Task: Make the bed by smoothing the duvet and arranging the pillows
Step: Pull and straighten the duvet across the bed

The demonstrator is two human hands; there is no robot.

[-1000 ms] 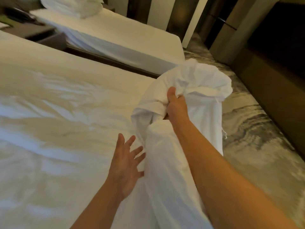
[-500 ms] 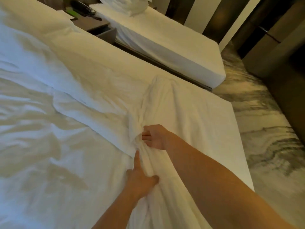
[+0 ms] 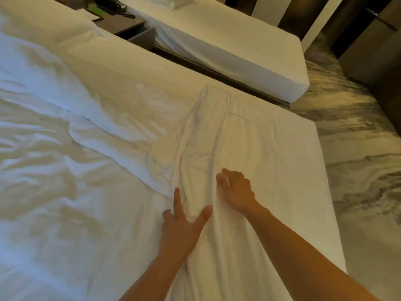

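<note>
Duvet [image 3: 227, 148] fills the middle and left of the frame, spread over the bed [image 3: 312, 170] with a bunched ridge running up the centre. Left hand [image 3: 180, 231] lies open and flat at the ridge's left side; right hand [image 3: 235, 190] presses open-fingered on its right, neither gripping. The cloth looks soft, light and limp, so it is probably best pinched at the ridge or an edge and pulled outward.

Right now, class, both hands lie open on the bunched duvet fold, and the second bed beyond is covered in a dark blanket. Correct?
Not quite. The head view shows the second bed covered in white. Left hand and right hand do lie open on the bunched duvet fold.
</note>
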